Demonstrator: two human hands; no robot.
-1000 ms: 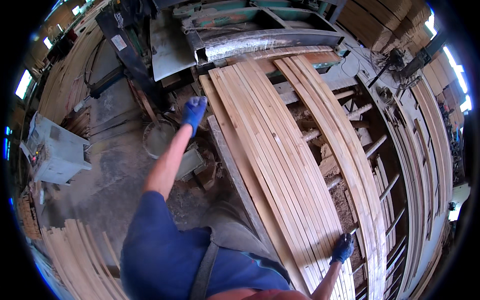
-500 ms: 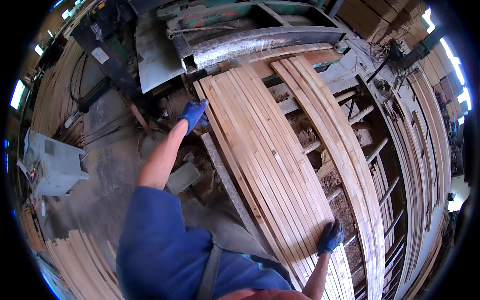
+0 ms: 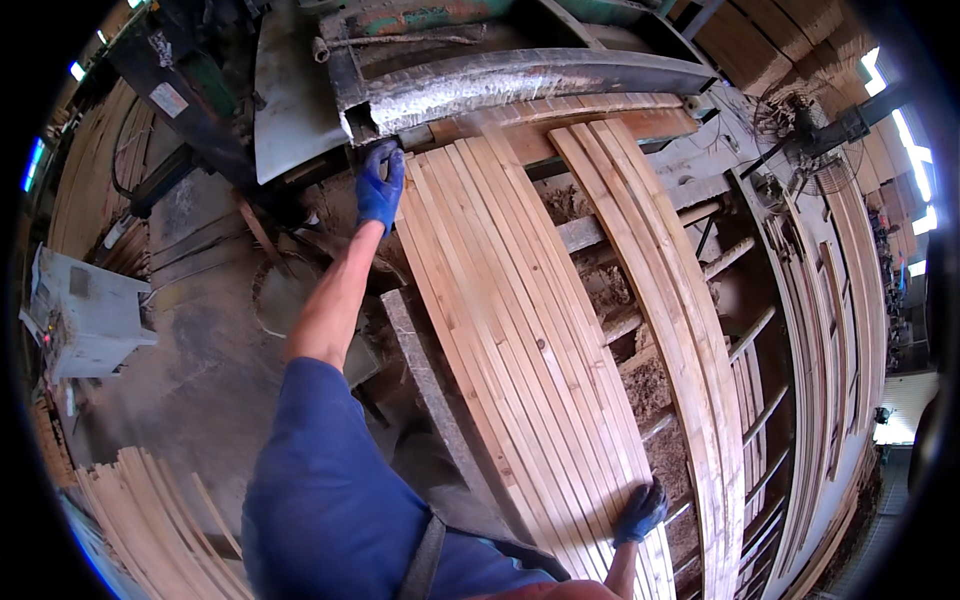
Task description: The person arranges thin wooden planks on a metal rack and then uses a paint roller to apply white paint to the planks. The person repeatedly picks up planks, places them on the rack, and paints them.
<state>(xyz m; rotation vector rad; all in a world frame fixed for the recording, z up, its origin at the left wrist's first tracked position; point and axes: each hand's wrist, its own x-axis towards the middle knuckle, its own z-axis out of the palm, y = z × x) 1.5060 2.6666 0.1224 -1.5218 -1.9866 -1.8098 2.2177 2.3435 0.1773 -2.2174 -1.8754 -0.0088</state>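
Observation:
A wide row of pale wooden strips (image 3: 520, 330) lies side by side, running from the far machine frame toward me. My left hand (image 3: 381, 188), in a blue glove, is at the row's far left corner, beside the strip ends. Its fingers are stretched forward and hold nothing I can see. Near the close end, my right hand (image 3: 641, 512), also gloved in blue, rests on the row's right edge with its fingers bent over the outer strips. Part of those fingers is hidden.
Several longer boards (image 3: 650, 260) lie to the right of the row, across a rack with metal rollers (image 3: 752, 335). A heavy metal frame (image 3: 530, 80) crosses the far end. A grey box (image 3: 95, 315) stands at left, with stacked strips (image 3: 150, 530) nearer me.
My left hand has moved forward along the left edge to the far corner. The leftmost strip, slightly apart before, now sits against the row. My right hand stays at the right edge.

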